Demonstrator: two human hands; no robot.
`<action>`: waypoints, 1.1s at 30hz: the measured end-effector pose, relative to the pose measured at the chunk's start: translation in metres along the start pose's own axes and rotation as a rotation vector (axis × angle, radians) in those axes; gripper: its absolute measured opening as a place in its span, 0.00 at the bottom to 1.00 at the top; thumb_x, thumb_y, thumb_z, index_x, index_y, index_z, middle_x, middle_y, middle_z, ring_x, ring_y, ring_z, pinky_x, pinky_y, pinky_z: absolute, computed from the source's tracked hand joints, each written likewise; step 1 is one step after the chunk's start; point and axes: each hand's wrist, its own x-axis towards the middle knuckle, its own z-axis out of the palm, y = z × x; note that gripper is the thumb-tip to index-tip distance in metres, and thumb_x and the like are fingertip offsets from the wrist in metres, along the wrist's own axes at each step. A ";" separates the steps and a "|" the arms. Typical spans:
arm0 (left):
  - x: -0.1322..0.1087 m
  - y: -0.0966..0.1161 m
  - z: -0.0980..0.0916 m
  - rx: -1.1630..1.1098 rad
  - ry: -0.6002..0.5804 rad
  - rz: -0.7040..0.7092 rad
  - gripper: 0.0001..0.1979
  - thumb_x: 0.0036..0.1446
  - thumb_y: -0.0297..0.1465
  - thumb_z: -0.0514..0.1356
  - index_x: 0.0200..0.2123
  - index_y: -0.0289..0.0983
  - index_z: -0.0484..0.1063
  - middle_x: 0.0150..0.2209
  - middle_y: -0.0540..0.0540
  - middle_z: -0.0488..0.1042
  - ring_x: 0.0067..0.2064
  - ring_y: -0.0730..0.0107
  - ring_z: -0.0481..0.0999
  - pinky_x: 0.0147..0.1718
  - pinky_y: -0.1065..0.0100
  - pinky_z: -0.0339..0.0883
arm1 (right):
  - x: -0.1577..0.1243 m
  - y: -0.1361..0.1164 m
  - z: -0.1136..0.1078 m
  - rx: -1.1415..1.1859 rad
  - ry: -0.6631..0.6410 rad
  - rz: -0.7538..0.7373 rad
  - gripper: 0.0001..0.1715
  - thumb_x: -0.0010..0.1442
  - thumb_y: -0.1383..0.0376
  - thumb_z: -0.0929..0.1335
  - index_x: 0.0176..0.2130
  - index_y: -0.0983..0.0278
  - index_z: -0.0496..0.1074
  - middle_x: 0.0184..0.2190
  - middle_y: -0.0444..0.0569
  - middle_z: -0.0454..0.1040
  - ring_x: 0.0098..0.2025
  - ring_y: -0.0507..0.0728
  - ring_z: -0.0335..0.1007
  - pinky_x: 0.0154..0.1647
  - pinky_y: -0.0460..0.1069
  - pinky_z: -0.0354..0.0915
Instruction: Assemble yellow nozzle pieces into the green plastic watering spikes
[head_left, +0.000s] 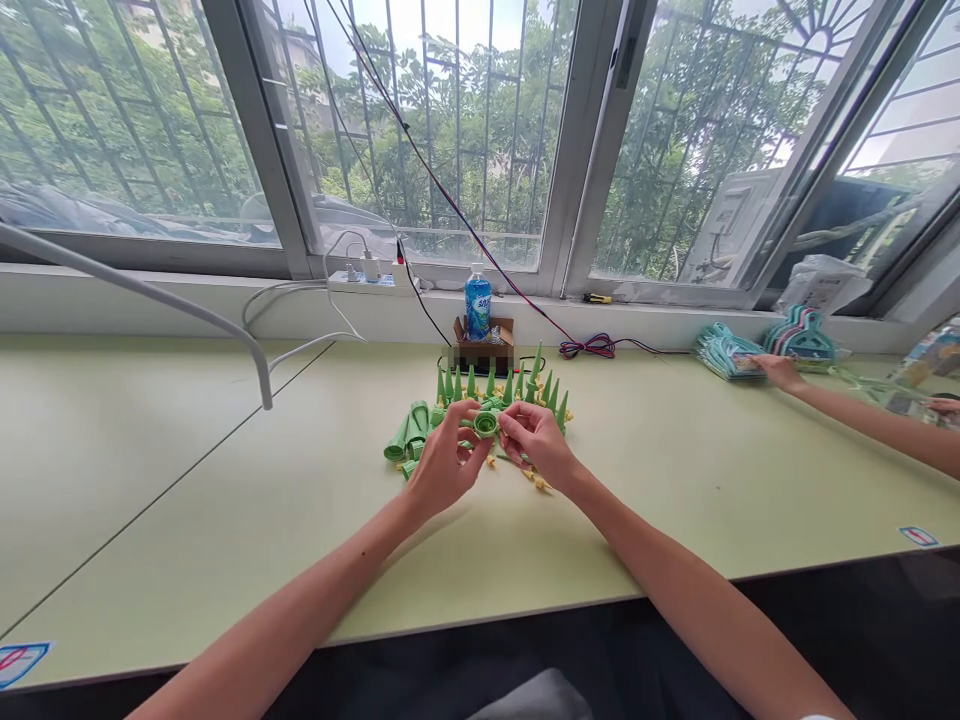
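Windows (427,150) back a pale green worktop (247,560); before upright green spikes (520,385), the left hand (441,462) has its grip clamped on a round green part (486,426) — the right hand (544,442) meets its edge; whether that grip pinches anything, I cannot tell.

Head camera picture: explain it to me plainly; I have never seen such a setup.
There is no machine here. One camera, worn on a person's head, looks forward and down. The bare left hand holds a round, hollow green part; the right hand is at its edge, its own hold unclear. On the pale green table lie green tubes and small yellow pieces, with pointed green cones standing behind. Farther back is a blue bottle. At right, another person's hand reaches teal hangers.
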 end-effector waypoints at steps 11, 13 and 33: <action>0.008 0.005 -0.006 -0.476 -0.095 -0.452 0.26 0.63 0.48 0.47 0.23 0.34 0.65 0.16 0.50 0.63 0.15 0.75 0.64 0.12 0.73 0.58 | 0.000 -0.003 0.001 -0.026 0.038 -0.034 0.18 0.56 0.53 0.70 0.28 0.63 0.64 0.20 0.40 0.68 0.13 0.45 0.55 0.10 0.43 0.49; 0.008 0.005 -0.006 -0.565 -0.183 -0.546 0.30 0.62 0.50 0.47 0.21 0.32 0.67 0.16 0.47 0.65 0.15 0.75 0.64 0.12 0.72 0.56 | -0.001 -0.003 0.002 -0.040 0.026 -0.030 0.19 0.56 0.52 0.70 0.28 0.63 0.64 0.20 0.40 0.67 0.13 0.45 0.56 0.10 0.43 0.49; 0.007 0.013 -0.006 -0.617 -0.233 -0.540 0.24 0.58 0.49 0.56 0.28 0.31 0.68 0.26 0.46 0.70 0.19 0.77 0.66 0.16 0.72 0.61 | -0.003 -0.003 0.000 -0.098 0.005 -0.005 0.17 0.57 0.53 0.70 0.29 0.63 0.64 0.19 0.39 0.67 0.13 0.46 0.55 0.10 0.43 0.48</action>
